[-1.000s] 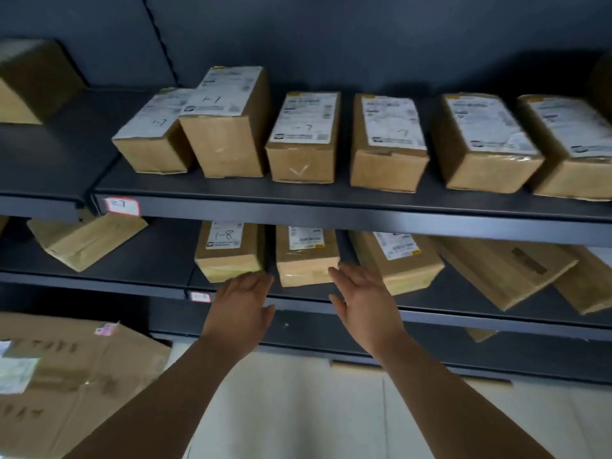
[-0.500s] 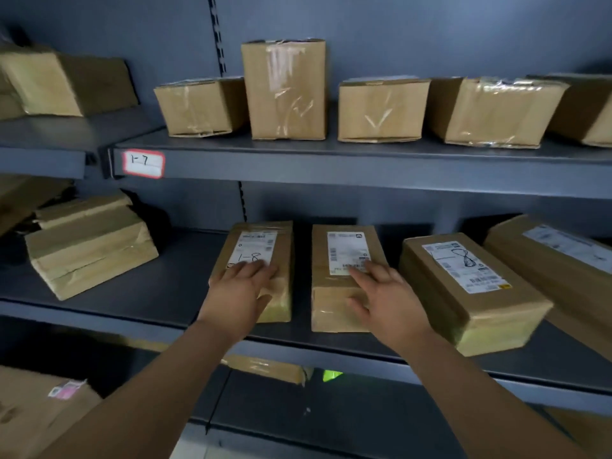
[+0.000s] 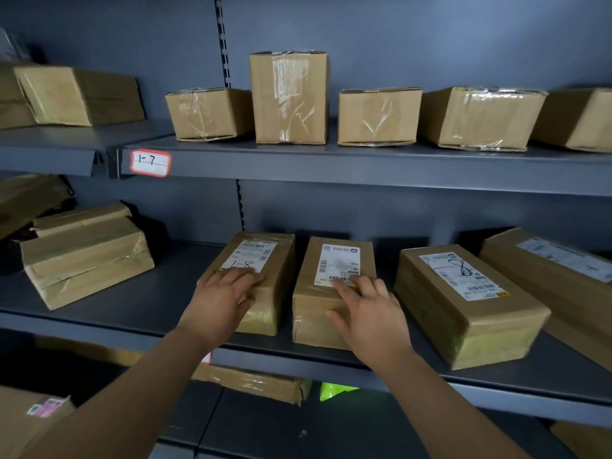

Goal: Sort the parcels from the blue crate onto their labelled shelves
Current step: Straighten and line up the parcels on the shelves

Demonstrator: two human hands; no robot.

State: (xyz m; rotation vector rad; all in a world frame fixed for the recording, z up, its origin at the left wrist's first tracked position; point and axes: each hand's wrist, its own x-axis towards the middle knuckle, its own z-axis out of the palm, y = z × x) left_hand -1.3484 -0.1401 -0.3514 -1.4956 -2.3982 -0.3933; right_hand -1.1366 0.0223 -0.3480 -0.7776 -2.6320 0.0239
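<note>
Shelving (image 3: 397, 44): grey-blue metal rack fills my feed; slotted upright running down the back panel.
Middle shelf (image 3: 132, 303): this is where I've got both hands; four parcels in a row here, plus a stack off to the left.
Upper shelf (image 3: 364, 167): a row of taped brown boxes along it, ends facing me; one tall box (image 3: 288, 97) stands upright among lower ones.
Long parcel (image 3: 563, 293): far right on the middle shelf, angled, running out of my view; white label on top.
Scrawled parcel (image 3: 463, 313): just left of the long one, turned at an angle, a looping 8 drawn on its label.
Left stack (image 3: 86, 256): taped boxes piled at a tilt, well apart from the row.
1-8 parcel (image 3: 265, 283): lying flat, label up with "1-8" handwritten; just beside its neighbour, a narrow gap between.
Middle parcel (image 3: 318, 313): flat, printed label up, near end at the shelf edge.
Left hand (image 3: 218, 303): palm down on the near end of the 1-8 parcel; fingers straight over the label's lower edge, nothing clasped.
Right hand (image 3: 374, 323): spread flat on the middle parcel; forefinger touching the label's barcode end, nothing clasped.
Shelf tag (image 3: 150, 163): red-bordered, reads "1-7", on the upper shelf's front lip.
Green scrap (image 3: 334, 390): bright green, below the middle shelf; can't tell what it is.
</note>
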